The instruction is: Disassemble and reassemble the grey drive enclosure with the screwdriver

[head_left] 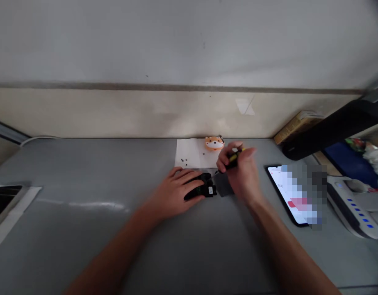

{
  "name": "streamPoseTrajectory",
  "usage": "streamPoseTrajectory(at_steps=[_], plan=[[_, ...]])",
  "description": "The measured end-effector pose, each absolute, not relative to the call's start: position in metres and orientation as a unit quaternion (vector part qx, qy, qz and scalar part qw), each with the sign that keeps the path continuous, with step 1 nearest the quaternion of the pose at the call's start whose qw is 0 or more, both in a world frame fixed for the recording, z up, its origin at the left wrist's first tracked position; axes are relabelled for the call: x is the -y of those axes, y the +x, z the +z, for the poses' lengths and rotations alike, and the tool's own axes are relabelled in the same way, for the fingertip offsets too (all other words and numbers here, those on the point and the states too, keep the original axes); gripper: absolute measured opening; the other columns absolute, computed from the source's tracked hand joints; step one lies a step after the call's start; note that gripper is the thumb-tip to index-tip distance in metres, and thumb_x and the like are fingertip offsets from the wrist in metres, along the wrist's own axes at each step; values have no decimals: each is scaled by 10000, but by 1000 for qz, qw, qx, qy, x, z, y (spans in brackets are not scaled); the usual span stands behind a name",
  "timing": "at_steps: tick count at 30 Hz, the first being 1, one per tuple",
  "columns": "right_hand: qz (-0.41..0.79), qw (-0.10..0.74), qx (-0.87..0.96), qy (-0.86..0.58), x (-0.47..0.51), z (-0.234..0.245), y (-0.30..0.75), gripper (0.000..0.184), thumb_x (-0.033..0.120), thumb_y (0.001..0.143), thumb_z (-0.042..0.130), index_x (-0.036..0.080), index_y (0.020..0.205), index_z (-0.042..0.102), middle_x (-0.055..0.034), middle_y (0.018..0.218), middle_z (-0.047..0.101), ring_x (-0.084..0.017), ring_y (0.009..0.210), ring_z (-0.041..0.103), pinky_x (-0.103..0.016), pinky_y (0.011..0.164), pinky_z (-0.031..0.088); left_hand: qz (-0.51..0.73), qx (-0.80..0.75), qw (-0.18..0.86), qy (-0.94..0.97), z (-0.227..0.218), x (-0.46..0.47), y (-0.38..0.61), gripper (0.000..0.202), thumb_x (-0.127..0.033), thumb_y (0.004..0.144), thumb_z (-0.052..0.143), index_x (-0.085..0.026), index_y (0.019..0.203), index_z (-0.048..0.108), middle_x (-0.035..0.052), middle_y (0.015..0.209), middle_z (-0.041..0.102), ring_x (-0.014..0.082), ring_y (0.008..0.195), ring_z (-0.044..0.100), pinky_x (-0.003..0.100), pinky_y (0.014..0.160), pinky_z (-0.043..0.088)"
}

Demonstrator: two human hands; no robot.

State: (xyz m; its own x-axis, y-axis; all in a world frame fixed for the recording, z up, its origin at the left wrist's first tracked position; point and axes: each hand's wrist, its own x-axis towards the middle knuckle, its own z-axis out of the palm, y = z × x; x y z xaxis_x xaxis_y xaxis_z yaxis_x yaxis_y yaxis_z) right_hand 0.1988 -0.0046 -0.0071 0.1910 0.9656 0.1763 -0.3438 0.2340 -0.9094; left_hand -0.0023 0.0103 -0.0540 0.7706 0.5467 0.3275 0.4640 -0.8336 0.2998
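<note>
On the grey table lies a small black device (210, 190) with a white label, its exact kind unclear. My left hand (179, 189) presses over its left part, fingers wrapped around it. My right hand (240, 168) grips a black and yellow screwdriver (233, 158), whose thin shaft points down-left and meets the device's upper edge. A dark flat piece (224, 185) lies just right of the device, partly under my right hand. Behind the hands is a white paper sheet (192, 149) bearing several tiny dark screws (183, 160).
An orange animal-faced case (214, 143) sits at the paper's back edge. To the right are a lit phone (287, 196), a white power strip (355, 205), a black cylinder (330, 127) and a book (296, 125). A wall closes off the table's back.
</note>
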Motion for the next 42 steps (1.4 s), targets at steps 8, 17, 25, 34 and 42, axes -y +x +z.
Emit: streamPoseTrajectory(at_steps=[8,17,25,34,42], plan=[[516,664,389,-378,7,-3,206,408,604,839,737,248,762,554,-4,856,597,-144,732,609,-316,686,494,217,-266,85,935,-53,-9,-1,258,-384,1022,589,-263,1213,713,62,1334,708,244,1231,650,426,1082,463],[497,678,393,-374,4,-7,197,486,746,888,555,262,848,584,31,659,466,-136,575,489,-312,581,434,227,-263,82,934,-53,-10,2,236,-391,1011,609,-255,1165,725,61,1289,729,241,1189,676,424,1048,502],[517,670,380,-374,7,-7,197,522,630,744,812,232,720,475,41,730,557,-86,552,506,-268,547,420,237,-251,63,936,-51,-8,3,243,-369,1020,594,-216,1157,724,76,1274,735,250,1168,684,439,1034,518],[543,658,377,-361,6,0,199,448,703,878,614,256,864,617,10,734,519,-135,649,522,-296,614,468,219,-261,74,937,-52,-11,0,249,-385,1009,618,-250,1181,736,63,1316,722,249,1193,677,436,1061,492],[557,655,370,-351,6,-1,205,504,589,748,833,242,711,468,62,651,370,-97,571,439,-261,581,434,231,-261,81,934,-53,-11,-1,261,-406,1017,605,-251,1181,736,62,1309,725,240,1171,687,428,1049,495]])
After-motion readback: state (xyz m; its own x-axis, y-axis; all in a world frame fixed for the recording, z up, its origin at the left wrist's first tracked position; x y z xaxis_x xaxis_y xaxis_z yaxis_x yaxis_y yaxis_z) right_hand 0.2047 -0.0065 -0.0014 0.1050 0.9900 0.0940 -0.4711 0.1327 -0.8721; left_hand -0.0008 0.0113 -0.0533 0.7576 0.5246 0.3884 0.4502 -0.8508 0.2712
